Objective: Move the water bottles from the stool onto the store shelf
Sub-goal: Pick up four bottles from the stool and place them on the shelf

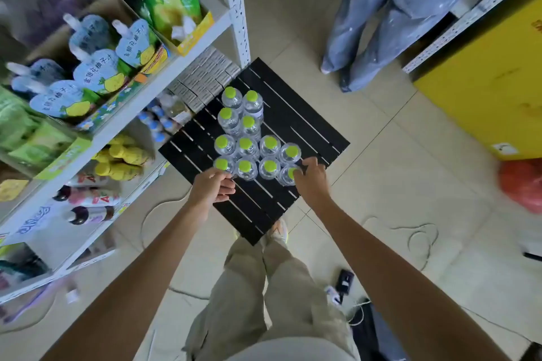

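- Left hand (215, 184) pinching near-left bottle (223, 165); right hand (311, 177) gripping near-right bottle (289, 175).
- 12 bottles upright on stool (308, 126), beside shelf (140, 97).
- Risk: toppling packed neighbours when lifting.

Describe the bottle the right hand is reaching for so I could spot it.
Find the black slatted stool beside the white shelf. Green-capped water bottles cluster on it. The nearest row holds four; take the rightmost bottle, the only one with right-hand fingers over its cap.

Bright, even light (blurred, bowed edges)
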A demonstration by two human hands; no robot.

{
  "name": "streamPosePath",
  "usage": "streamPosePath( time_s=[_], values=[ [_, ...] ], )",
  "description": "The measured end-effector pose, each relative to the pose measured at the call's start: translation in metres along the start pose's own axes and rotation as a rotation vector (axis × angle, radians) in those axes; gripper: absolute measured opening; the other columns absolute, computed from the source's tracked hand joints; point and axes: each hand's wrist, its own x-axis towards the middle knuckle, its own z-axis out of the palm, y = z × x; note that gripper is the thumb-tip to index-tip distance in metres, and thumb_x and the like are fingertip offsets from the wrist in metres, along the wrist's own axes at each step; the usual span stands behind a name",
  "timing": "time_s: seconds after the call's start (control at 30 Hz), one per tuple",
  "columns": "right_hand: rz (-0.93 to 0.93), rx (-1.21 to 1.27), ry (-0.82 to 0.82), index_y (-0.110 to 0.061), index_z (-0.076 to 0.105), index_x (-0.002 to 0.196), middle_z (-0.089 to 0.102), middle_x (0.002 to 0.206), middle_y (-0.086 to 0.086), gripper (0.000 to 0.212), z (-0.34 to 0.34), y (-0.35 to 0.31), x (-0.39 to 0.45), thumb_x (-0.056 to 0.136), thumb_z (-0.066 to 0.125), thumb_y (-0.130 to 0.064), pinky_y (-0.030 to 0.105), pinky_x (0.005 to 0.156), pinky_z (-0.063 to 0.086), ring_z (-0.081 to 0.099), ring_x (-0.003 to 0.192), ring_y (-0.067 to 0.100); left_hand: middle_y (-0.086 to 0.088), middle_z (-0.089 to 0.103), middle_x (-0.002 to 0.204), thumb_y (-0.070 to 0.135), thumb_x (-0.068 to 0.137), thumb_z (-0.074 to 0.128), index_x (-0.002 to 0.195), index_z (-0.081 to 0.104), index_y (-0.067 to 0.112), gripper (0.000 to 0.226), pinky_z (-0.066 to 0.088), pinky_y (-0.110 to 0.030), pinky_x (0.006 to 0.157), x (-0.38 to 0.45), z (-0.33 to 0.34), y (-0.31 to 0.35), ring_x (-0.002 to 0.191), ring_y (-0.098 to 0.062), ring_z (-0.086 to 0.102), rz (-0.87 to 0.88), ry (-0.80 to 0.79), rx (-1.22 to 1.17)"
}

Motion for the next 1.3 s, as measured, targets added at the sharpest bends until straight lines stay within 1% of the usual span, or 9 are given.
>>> streamPosePath(
  time_s=[0.07, 0.13, 0.2, 0.3, 0.43, 0.63, 0.77, 1.0, 1.3],
  values=[
    [0.013, -0.073, 0.024, -0.018, 0.048, 0.142, 0.057, 0.135, 0.015, 0.041, 0.001, -0.003, 0.001, 0.104, 0.053, -0.033, 0.043, 0.091, 0.054, 0.066, 0.114, 0.039, -0.008, 0.071, 0.097, 0.02, 0.098, 0.056, 0.101, 0.059, 0.019, 0.005, 0.056, -0.038, 0.065, 0.007, -0.006, 0.009, 0.072, -0.018, 0.069, 0.23, 0.21, 0.394],
    [-0.011, -0.188, 0.02, -0.02, 0.045, 0.143, 0.057, 0.135, 0.014, 0.043, 0.007, 0.001, 0.001, 0.104, 0.054, -0.036, 0.042, 0.085, 0.051, 0.066, 0.115, 0.04, -0.001, 0.061, 0.103, 0.032, 0.094, 0.064, 0.115, 0.053, 0.024, 0.024, 0.05, -0.038, 0.065, 0.016, -0.012, 0.005, 0.086, -0.02, 0.062, 0.514, 0.363, 0.882],
    [-0.065, -0.338, 0.044, -0.021, 0.043, 0.145, 0.056, 0.134, 0.013, 0.047, 0.013, 0.001, 0.004, 0.104, 0.055, -0.039, 0.041, 0.078, 0.047, 0.069, 0.112, 0.04, -0.006, 0.059, 0.11, 0.039, 0.092, 0.068, 0.125, 0.053, 0.023, 0.039, 0.051, -0.041, 0.068, 0.024, -0.011, 0.008, 0.099, -0.027, 0.062, 0.681, 0.34, 1.085],
    [-0.311, -0.636, 0.174, -0.018, 0.051, 0.141, 0.057, 0.126, 0.011, 0.048, 0.018, 0.001, 0.008, 0.101, 0.061, -0.043, 0.042, 0.075, 0.056, 0.067, 0.107, 0.031, -0.008, 0.06, 0.12, 0.048, 0.092, 0.066, 0.132, 0.054, 0.027, 0.047, 0.053, -0.051, 0.088, 0.031, 0.004, 0.018, 0.109, -0.03, 0.062, 0.731, 0.247, 1.221],
    [-0.68, -0.837, 0.284, -0.016, 0.071, 0.121, 0.069, 0.117, 0.012, 0.049, 0.021, 0.002, 0.024, 0.087, 0.077, -0.05, 0.043, 0.077, 0.059, 0.068, 0.099, 0.03, -0.006, 0.063, 0.111, 0.055, 0.092, 0.055, 0.121, 0.056, 0.025, 0.042, 0.054, -0.044, 0.082, 0.056, 0.013, 0.014, 0.098, -0.027, 0.065, 1.072, 0.207, 1.398],
    [-0.995, -0.769, 0.362, -0.02, 0.063, 0.13, 0.065, 0.111, 0.009, 0.046, 0.041, 0.028, 0.066, 0.098, 0.056, -0.052, 0.039, 0.061, 0.056, 0.065, 0.091, 0.03, -0.009, 0.06, 0.114, 0.048, 0.096, 0.053, 0.124, 0.057, 0.02, 0.039, 0.053, -0.042, 0.083, 0.114, 0.005, -0.015, 0.097, -0.025, 0.063, 1.487, 0.042, 1.532],
    [-1.163, -0.668, 0.425, -0.021, 0.069, 0.128, 0.066, 0.101, 0.006, 0.036, 0.055, 0.039, 0.081, 0.103, 0.057, -0.044, 0.038, 0.056, 0.056, 0.067, 0.084, 0.028, -0.007, 0.06, 0.102, 0.042, 0.099, 0.058, 0.119, 0.059, 0.017, 0.032, 0.052, -0.036, 0.065, 0.137, 0.002, -0.01, 0.08, -0.022, 0.061, 1.709, -0.01, 1.502],
    [-1.285, -0.636, 0.584, -0.019, 0.075, 0.098, 0.061, 0.073, -0.005, 0.03, 0.073, 0.033, 0.099, 0.102, 0.065, -0.048, 0.029, 0.047, 0.042, 0.057, 0.064, 0.017, 0.0, 0.065, 0.083, 0.046, 0.094, 0.072, 0.112, 0.059, 0.015, 0.038, 0.05, -0.032, 0.05, 0.154, 0.009, -0.013, 0.063, -0.017, 0.064, 1.792, -0.025, 1.326],
    [-1.393, -0.564, 0.433, -0.011, 0.075, 0.081, 0.063, 0.061, -0.002, 0.036, 0.065, 0.014, 0.099, 0.096, 0.073, -0.043, 0.03, 0.039, 0.048, 0.062, 0.052, 0.017, 0.003, 0.07, 0.082, 0.05, 0.092, 0.069, 0.108, 0.058, 0.015, 0.041, 0.055, -0.031, 0.051, 0.141, 0.005, -0.024, 0.067, -0.016, 0.07, 1.661, 0.046, 1.317]
  ],
)
